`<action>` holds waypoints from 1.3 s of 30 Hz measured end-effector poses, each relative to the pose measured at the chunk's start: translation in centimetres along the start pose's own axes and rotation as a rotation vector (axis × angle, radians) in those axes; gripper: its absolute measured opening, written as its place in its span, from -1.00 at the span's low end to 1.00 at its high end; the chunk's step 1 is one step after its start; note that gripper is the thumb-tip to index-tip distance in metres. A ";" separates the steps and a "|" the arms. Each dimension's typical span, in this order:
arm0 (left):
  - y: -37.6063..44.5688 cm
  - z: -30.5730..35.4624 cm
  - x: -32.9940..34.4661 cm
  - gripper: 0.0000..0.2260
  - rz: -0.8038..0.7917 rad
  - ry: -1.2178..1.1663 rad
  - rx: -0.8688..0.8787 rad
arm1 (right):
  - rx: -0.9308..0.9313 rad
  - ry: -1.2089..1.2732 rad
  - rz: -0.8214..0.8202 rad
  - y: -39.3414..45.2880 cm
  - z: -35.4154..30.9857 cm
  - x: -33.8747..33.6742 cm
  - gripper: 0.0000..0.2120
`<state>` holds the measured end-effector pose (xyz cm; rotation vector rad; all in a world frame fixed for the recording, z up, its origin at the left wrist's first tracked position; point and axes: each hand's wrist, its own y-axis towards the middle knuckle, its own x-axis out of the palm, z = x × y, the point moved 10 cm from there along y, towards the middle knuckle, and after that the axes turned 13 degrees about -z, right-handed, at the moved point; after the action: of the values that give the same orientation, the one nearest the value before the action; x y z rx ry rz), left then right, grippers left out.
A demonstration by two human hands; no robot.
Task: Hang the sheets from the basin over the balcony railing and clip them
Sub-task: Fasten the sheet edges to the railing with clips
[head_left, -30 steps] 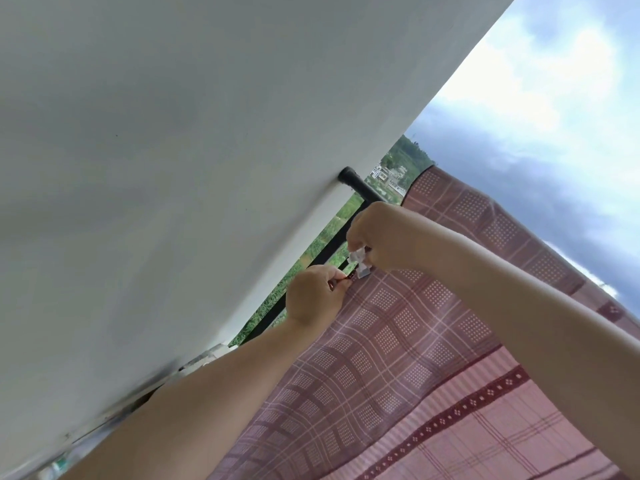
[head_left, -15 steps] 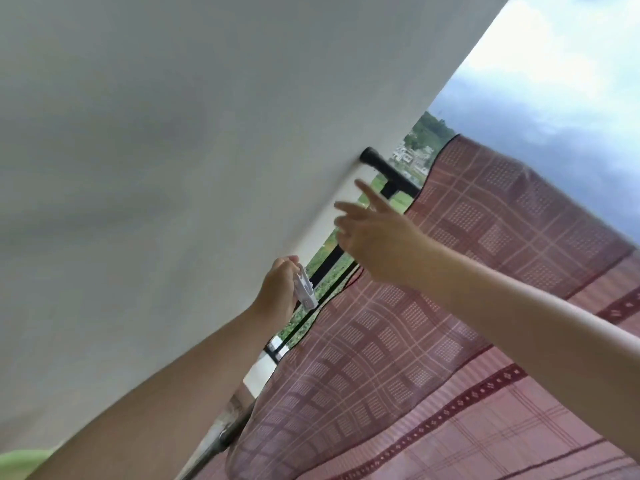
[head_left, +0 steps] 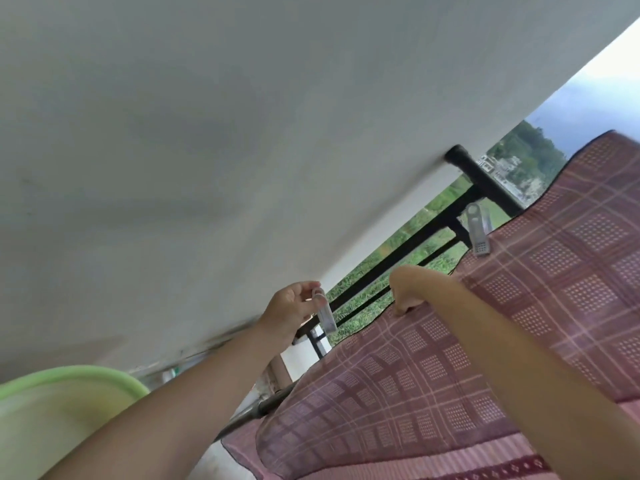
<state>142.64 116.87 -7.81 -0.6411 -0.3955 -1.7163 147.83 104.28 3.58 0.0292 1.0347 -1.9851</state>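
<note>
We see a tilted view of a balcony corner. The pink checked sheet (head_left: 502,341) lies draped over the black railing (head_left: 485,183), covering the railing's right stretch; its dark-hemmed edge runs down the middle of the view. One translucent clip (head_left: 478,233) sits on that edge, near where the top rail meets the white wall (head_left: 242,133). We note a second clip (head_left: 325,313) pinched between thumb and fingers of the left hand (head_left: 291,308), held just left of the sheet's edge and apart from the cloth, in front of the railing bars. The right hand (head_left: 408,289) rests on the sheet's edge lower down the hem, fingers curled downward; whether they pinch the fabric or only press on it, we cannot tell. The rim of the green basin (head_left: 79,379) shows at lower left, its contents out of sight.
</note>
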 end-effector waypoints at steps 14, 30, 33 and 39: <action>-0.3 0.7 2.5 -0.70 -0.105 0.092 0.165 | -0.225 -0.215 0.826 -7.0 -2.3 -0.2 -0.73; 2.1 -1.6 3.4 -0.73 -0.041 0.212 0.107 | -0.338 -0.333 0.922 -6.5 -3.1 0.5 -0.78; 2.5 -1.5 3.7 -0.69 -0.090 0.272 0.060 | -0.356 -0.372 0.945 -6.6 -3.4 0.5 -0.80; 1.5 0.6 5.9 -0.50 -0.192 0.727 0.043 | -0.245 -0.350 0.942 -7.3 -3.5 0.5 -0.85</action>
<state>143.37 112.27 -3.85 0.0800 0.0258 -1.9807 141.20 108.26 5.84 0.0273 0.8055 -0.9626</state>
